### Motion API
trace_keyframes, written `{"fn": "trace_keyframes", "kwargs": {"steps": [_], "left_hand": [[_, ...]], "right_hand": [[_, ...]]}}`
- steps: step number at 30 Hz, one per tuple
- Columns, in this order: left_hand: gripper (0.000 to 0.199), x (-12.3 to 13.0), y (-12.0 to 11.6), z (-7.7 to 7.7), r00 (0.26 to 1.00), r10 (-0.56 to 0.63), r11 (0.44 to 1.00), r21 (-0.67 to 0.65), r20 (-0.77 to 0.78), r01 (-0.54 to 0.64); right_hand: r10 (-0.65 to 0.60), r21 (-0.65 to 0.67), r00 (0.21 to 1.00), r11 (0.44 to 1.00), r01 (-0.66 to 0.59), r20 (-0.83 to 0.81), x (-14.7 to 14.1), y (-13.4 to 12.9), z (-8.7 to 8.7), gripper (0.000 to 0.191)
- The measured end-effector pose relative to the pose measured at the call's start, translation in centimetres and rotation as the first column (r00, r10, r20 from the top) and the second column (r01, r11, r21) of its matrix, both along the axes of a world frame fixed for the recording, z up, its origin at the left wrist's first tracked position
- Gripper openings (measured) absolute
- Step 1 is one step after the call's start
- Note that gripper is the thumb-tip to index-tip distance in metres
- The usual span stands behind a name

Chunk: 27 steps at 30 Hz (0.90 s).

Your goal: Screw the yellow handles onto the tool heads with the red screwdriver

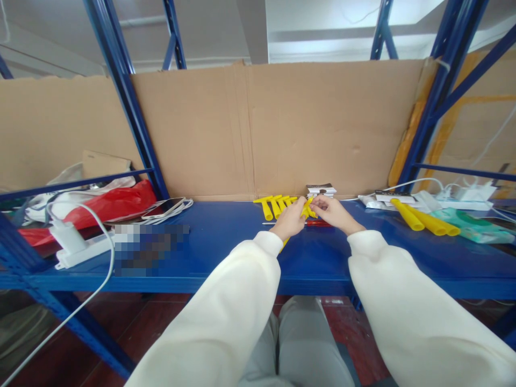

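My left hand (291,219) is closed, with its fingertips on a yellow plastic T-shaped tube (308,207) at the back of the blue shelf. Facing it, my right hand (331,212) pinches thumb and fingers together at the same spot; whatever is between them is too small to make out. Left of my hands lie several more yellow T-shaped tubes (266,208) in a row. A tool with a red handle (320,222), seemingly a screwdriver, rests under my hands, its thin shaft reaching left. Below my left wrist shows part of another yellow piece (285,245).
Small black-and-white boxes (321,190) stand behind my hands against the cardboard wall (201,134). To the right are larger yellow tubes (423,219) and a green packet (475,224). On the left sit a phone (165,207), a red bag (115,207) and a white power strip (86,251).
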<state>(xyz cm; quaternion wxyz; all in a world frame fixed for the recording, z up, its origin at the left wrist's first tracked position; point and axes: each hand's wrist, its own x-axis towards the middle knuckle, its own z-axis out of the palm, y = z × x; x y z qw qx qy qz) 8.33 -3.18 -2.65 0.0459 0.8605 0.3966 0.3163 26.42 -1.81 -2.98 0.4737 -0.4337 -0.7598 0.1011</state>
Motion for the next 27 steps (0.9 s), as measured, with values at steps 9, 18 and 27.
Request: {"fn": "trace_keyframes", "kwargs": {"steps": [9,18,27], "left_hand": [[0.030,0.1,0.0,-0.1,1.000,-0.008,1.000,0.007,0.004,0.008],[0.036,-0.4,0.5,-0.2,0.994,0.042,0.999,-0.024,0.101,-0.040],[0.040,-0.5,0.7,-0.4,0.985,0.019,1.000,-0.021,0.171,-0.016]], "right_hand": [[0.030,-0.004,1.000,1.000,-0.030,-0.001,-0.1,-0.2,0.2,0.024],[-0.125,-0.083,0.991,0.988,0.128,0.039,2.1,0.9,-0.1,0.015],[-0.521,-0.169,0.729,0.750,0.639,0.444,7.3,2.1,-1.0,0.010]]}}
